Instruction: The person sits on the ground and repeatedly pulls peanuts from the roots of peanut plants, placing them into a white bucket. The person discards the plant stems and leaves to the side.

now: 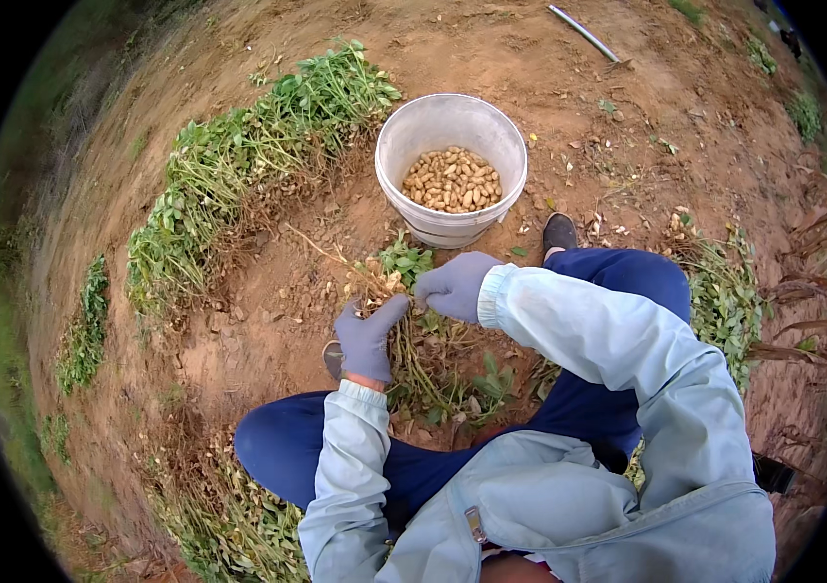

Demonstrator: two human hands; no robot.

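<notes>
My left hand (373,337), in a grey glove, grips an uprooted peanut plant (407,357) near its roots. Pale pods and thin brown roots (377,280) stick out above the thumb, while the stems and leaves hang down between my legs. Close by on the right is my gloved right hand (457,286), its fingers curled towards the pods; whether anything is pinched in them is hidden. Just beyond both hands stands a white plastic bucket (431,116), its bottom covered with unshelled peanuts (453,181).
A long row of pulled peanut plants (260,160) lies left of the bucket. More plants lie by my left knee (238,510) and beyond my right knee (726,299). A pale rod (584,33) rests on the soil at the far right. Dry stalks (817,291) edge the right side.
</notes>
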